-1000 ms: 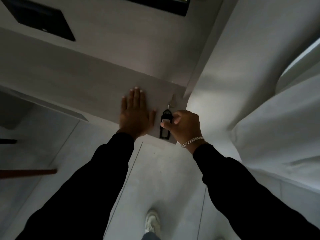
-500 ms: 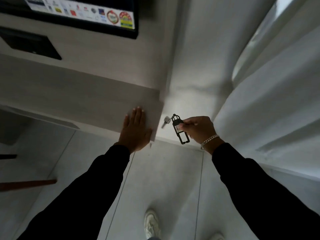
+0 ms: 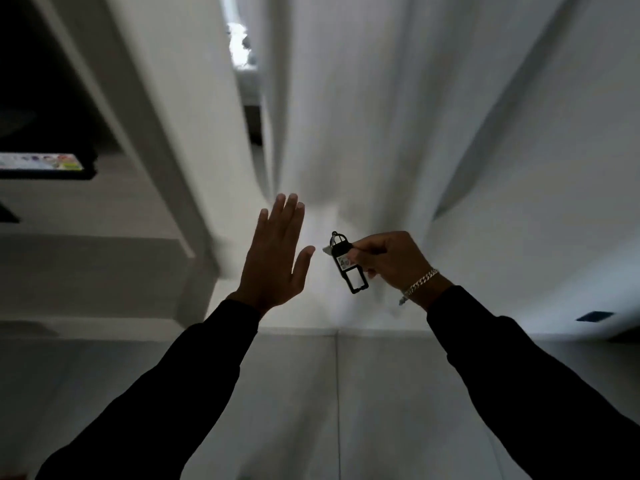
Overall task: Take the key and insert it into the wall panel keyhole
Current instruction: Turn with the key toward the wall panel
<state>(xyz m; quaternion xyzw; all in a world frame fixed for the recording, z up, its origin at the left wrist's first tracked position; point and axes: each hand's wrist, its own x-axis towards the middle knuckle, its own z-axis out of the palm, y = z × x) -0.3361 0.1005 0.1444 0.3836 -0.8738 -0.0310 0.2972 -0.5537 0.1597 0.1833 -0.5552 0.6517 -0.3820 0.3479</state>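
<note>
From the head view, our right hand [image 3: 391, 261] pinches the key [image 3: 327, 250] with its black tag [image 3: 348, 268] in front of the white curtain [image 3: 381, 133]. Left of the key, our left hand [image 3: 273, 258] is spread flat, touching nothing.

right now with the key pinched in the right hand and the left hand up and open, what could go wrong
1. The right hand pinches only the top of the black key tag; the small metal key dangles off its ring and may swing, making aiming hard.
2. No keyhole shows here, and the picture is dim and blurred, so the person may probe the wrong spot.
3. The open left hand is raised beside the key near the white curtain and could snag it.
</note>
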